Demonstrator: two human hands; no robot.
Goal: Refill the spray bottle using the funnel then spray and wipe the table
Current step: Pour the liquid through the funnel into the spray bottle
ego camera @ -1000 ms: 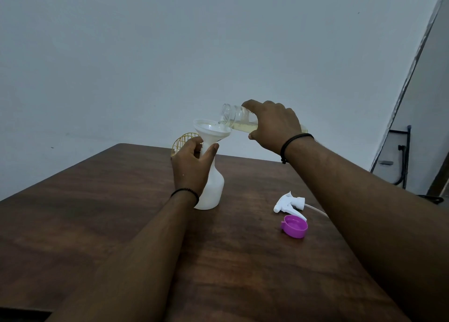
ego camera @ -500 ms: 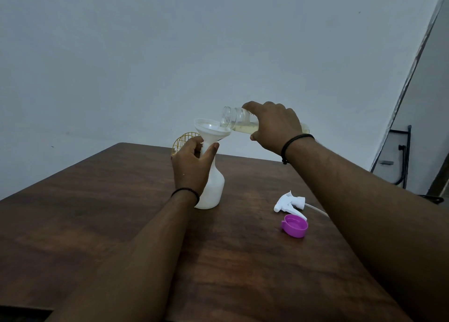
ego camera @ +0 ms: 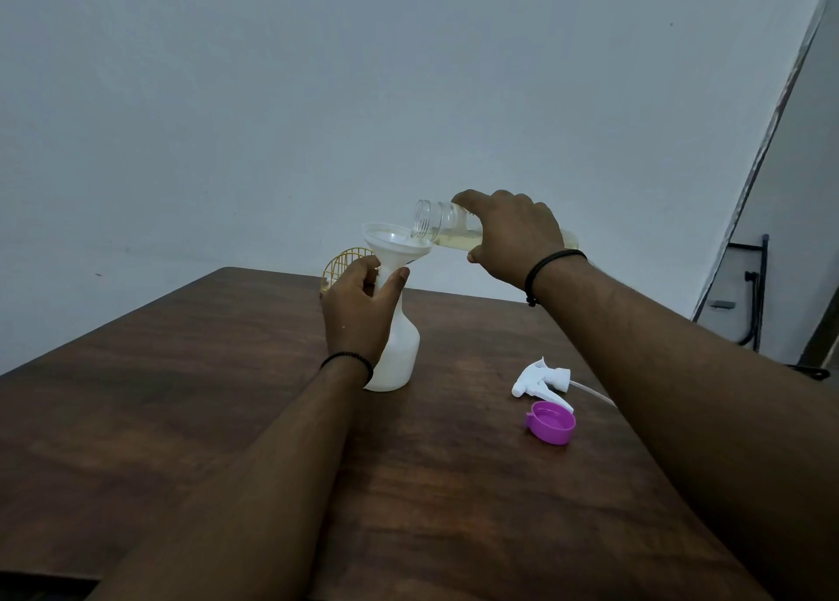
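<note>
A white spray bottle (ego camera: 399,355) stands upright on the dark wooden table (ego camera: 181,419) with a white funnel (ego camera: 394,246) set in its neck. My left hand (ego camera: 358,314) grips the bottle's neck just under the funnel. My right hand (ego camera: 513,233) holds a clear refill bottle (ego camera: 438,224) of pale yellow liquid, tipped almost flat with its open mouth over the funnel's bowl. The white trigger sprayer head (ego camera: 542,378) with its dip tube lies on the table to the right, beside a purple cap (ego camera: 550,421).
A yellow wire-mesh object (ego camera: 340,264) shows partly behind my left hand at the table's far edge. A grey wall rises behind the table. At the far right stands a dark metal frame (ego camera: 753,296) on the floor.
The refill bottle has stayed tipped over the funnel, with only a slight shift. Both hands keep their grips.
</note>
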